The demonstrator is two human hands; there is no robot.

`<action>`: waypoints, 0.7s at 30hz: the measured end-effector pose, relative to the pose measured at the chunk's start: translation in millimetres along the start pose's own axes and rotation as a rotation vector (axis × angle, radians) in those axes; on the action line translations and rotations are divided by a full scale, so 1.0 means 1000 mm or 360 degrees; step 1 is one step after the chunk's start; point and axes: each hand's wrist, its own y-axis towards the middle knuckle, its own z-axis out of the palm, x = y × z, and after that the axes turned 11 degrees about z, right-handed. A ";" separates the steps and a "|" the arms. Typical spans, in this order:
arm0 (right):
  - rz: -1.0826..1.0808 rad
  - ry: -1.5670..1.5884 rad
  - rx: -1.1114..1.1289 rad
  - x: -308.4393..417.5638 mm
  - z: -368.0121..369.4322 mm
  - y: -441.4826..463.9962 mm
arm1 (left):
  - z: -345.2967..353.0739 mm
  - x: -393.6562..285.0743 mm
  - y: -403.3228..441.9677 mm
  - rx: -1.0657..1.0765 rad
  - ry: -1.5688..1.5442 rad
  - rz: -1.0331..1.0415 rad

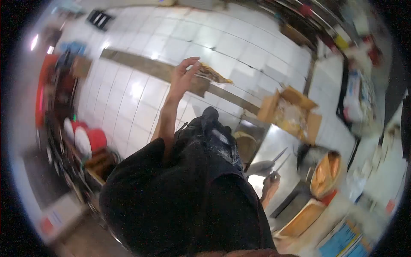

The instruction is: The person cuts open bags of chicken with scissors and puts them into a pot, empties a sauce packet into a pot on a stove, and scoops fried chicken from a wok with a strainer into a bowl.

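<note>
My left hand reaches out over the white tiled floor, fingers pinched on one end of a flat, tapering, brown and yellow piece whose kind I cannot make out. The piece points away to the right. My right hand is closed over a shiny metal worktop, around what looks like a slim knife. A second, darker blade shape beside it may be its shadow or reflection. Blur hides its handle.
An open cardboard box with pale wrapping stands beyond the worktop. A round container with orange-brown contents is at the right. Red and white round items and a cluttered rack line the left. A brownish strip crosses the floor.
</note>
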 end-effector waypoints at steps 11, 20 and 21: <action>-0.0507 -0.0538 0.1276 0.135 0.274 -0.023 | -0.263 -0.016 -0.135 -0.0845 0.0216 0.0138; -0.1056 -0.1638 0.1507 0.172 0.549 -0.122 | -0.482 -0.007 -0.260 -0.1678 0.0105 -0.0073; -0.1095 -0.1749 0.1499 0.177 0.576 -0.128 | -0.507 -0.007 -0.272 -0.1782 0.0201 -0.0109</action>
